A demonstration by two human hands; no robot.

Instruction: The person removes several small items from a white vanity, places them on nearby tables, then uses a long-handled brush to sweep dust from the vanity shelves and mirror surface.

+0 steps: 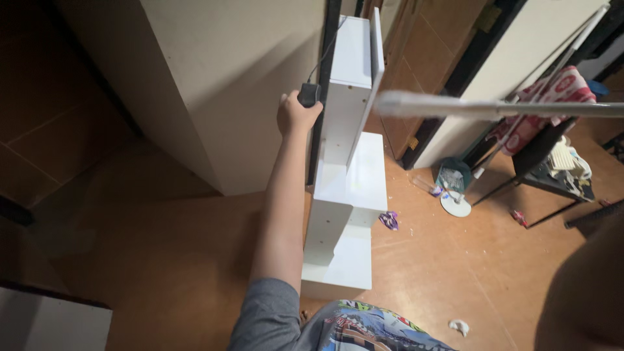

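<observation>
Smooth matt white board shelf [348, 175], matt black plastic plug [309, 95].

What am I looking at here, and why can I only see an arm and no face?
The camera sits on a person's head and looks down, so you see what they see: their own body from above. There is only this one picture.

The left hand reaches out and holds a small dark plug-like block with a thin cable going up from it. Right beside it stands a white stepped shelf on the brown floor, next to a pale cabinet.

A long pale pole crosses the picture from the right; the hand on it is out of view. Farther off are a dark rack with cloths and some scraps on the floor.
</observation>
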